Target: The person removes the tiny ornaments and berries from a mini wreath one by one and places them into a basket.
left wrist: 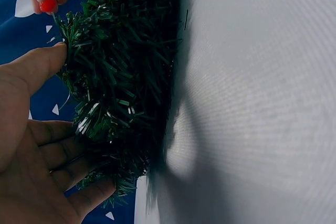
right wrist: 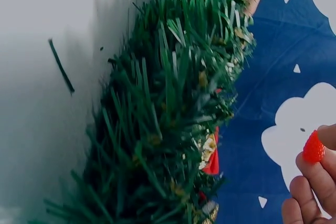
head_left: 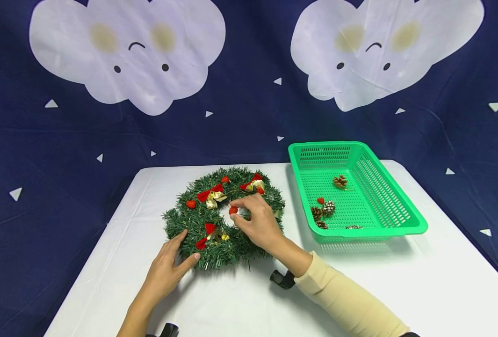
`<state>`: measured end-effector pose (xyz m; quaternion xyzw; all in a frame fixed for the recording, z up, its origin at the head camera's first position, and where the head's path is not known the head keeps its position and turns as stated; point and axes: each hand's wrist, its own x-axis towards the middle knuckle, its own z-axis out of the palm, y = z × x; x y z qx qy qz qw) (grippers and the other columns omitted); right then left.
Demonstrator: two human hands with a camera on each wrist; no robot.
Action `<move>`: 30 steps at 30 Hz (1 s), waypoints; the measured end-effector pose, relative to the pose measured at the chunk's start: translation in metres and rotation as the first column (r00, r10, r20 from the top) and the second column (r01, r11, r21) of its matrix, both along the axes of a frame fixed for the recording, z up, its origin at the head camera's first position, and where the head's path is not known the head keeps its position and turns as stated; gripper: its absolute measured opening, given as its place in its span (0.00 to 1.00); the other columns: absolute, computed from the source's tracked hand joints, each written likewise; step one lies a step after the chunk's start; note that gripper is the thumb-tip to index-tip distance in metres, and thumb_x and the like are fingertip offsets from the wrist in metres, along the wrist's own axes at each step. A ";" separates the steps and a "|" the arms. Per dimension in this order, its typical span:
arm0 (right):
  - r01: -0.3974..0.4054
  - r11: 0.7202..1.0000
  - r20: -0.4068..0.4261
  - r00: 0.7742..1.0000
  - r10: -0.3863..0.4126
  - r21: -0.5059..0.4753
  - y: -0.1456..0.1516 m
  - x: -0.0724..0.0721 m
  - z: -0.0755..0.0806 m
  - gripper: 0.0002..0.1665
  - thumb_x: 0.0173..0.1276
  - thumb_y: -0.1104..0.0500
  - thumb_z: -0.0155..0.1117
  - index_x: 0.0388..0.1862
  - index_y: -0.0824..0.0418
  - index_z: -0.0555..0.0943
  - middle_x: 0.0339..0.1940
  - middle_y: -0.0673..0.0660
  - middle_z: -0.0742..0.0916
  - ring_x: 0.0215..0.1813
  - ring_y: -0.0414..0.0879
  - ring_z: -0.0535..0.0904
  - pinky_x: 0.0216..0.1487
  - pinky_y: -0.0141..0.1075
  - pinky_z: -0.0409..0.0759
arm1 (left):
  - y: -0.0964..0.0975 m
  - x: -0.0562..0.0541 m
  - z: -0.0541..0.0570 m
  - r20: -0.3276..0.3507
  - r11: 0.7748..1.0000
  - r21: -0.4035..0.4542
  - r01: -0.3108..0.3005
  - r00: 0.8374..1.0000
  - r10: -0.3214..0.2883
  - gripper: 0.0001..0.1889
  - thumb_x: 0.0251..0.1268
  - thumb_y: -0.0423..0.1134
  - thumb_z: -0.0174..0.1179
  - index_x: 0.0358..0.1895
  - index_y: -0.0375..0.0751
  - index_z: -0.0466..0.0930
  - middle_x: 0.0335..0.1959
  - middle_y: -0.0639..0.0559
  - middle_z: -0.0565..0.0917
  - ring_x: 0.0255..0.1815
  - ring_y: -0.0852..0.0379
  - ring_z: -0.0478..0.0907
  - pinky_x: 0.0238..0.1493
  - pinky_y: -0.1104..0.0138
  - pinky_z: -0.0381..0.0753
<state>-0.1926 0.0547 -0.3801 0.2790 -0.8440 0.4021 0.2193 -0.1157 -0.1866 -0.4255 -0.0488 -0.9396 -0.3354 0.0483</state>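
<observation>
A green tinsel wreath (head_left: pixel 232 252) lies on the white table, trimmed with red and gold bows (head_left: pixel 210 196) and a few red berries (head_left: pixel 191 204). Between thumb and fingertips, my right hand (head_left: pixel 259 222) pinches a small bumpy red berry (right wrist: pixel 314 148) over the wreath's middle opening. The left wrist view shows the same held berry (left wrist: pixel 48 4) just above the greenery. My left hand (head_left: pixel 166 269) rests at the wreath's near left edge, thumb and fingers spread. Seen from the left wrist, its thumb (left wrist: pixel 47 64) touches the tinsel, and some fingertips are hidden in it.
A green plastic basket (head_left: pixel 400 231) stands right of the wreath. Inside are several pine cones (head_left: pixel 328 208) and another red berry (head_left: pixel 321 200). Behind the table hangs a dark blue cloth (head_left: pixel 249 126) with cloud prints. A loose green tinsel strand (right wrist: pixel 62 66) lies on the table.
</observation>
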 end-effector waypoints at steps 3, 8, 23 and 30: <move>0.005 1.000 -0.037 0.999 -0.005 -0.013 0.006 -0.001 0.000 0.14 0.57 0.61 0.70 0.43 0.59 0.83 0.39 0.53 0.88 0.44 0.45 0.78 0.48 0.41 0.79 | 0.000 0.000 0.000 0.002 1.000 0.001 0.000 1.000 0.000 0.40 0.61 0.58 0.58 0.73 0.44 0.56 0.70 0.36 0.64 0.70 0.34 0.60 0.62 0.35 0.62; 0.006 0.999 -0.048 0.999 -0.008 -0.034 0.015 -0.001 0.004 0.15 0.57 0.61 0.70 0.44 0.59 0.83 0.40 0.54 0.88 0.44 0.46 0.77 0.49 0.42 0.79 | 0.000 0.000 0.000 0.003 1.000 0.002 0.002 1.000 -0.002 0.40 0.62 0.58 0.58 0.73 0.43 0.56 0.70 0.36 0.64 0.70 0.34 0.60 0.62 0.35 0.62; 0.078 0.992 -0.074 0.994 -0.086 -0.102 0.048 -0.009 0.009 0.15 0.54 0.65 0.72 0.42 0.62 0.83 0.38 0.57 0.88 0.43 0.49 0.78 0.45 0.44 0.78 | 0.000 0.000 0.001 0.000 1.000 -0.002 0.006 1.000 -0.006 0.40 0.62 0.58 0.58 0.73 0.43 0.56 0.70 0.36 0.64 0.70 0.34 0.60 0.62 0.35 0.62; 0.131 0.983 0.018 0.991 -0.130 -0.129 0.063 -0.009 0.014 0.16 0.56 0.64 0.71 0.44 0.63 0.83 0.41 0.59 0.87 0.47 0.51 0.79 0.51 0.45 0.78 | 0.000 0.001 0.001 0.010 1.000 0.002 0.003 1.000 -0.003 0.40 0.62 0.58 0.58 0.73 0.43 0.56 0.70 0.36 0.63 0.70 0.34 0.59 0.62 0.34 0.61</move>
